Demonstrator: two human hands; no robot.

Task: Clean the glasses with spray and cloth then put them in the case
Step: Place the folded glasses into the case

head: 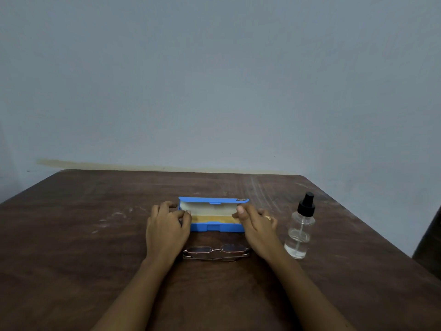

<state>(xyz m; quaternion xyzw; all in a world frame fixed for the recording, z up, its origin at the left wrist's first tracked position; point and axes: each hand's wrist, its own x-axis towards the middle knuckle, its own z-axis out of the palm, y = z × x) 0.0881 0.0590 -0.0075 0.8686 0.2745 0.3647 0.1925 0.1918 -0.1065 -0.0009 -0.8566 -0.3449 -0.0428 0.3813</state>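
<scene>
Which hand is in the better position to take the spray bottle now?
The right hand, I think. The bottle stands just to its right on the table, while the left hand is at the far end of the open case and would have to cross over it.

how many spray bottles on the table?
1. A clear plastic spray bottle with a black pump top stands upright on the brown wooden table, right of the open blue glasses case. None seems hidden.
</scene>
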